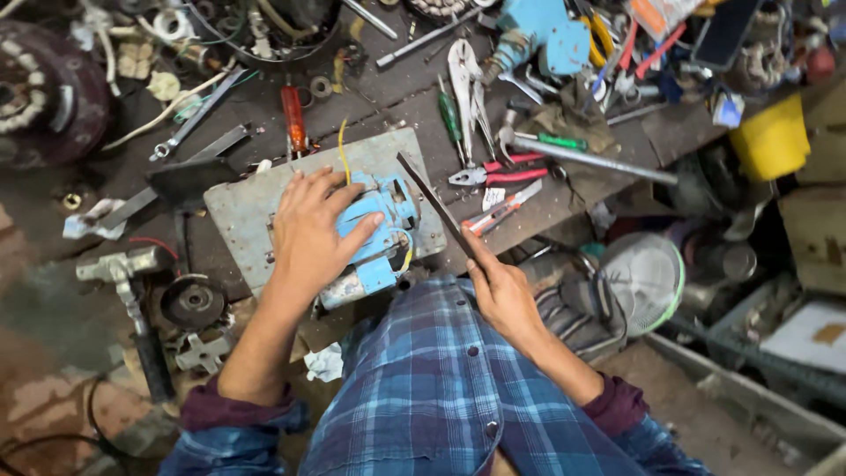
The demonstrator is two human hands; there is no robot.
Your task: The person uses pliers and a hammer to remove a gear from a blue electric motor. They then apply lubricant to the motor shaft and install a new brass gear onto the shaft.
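On the cluttered bench [546,207], the left hand [310,231] presses flat on a blue motor [379,234] atop a grey plate [242,211]; the right hand [498,286] grips a thin flat blade [432,201] angled toward it, not yet touching.

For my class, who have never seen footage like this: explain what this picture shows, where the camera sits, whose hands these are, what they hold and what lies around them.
There is no machine here, only a person at work. The one camera is worn on the person's head and looks down, so you see their own arms and checked shirt. The left hand presses down on a small blue motor, which rests on a grey plate on the dark workbench. The right hand holds a thin flat dark blade, its tip pointing toward the motor. Tools lie scattered around: red-handled pliers, locking pliers, a red-handled screwdriver, a spanner and a long metal rod. A yellow tub stands at the right.
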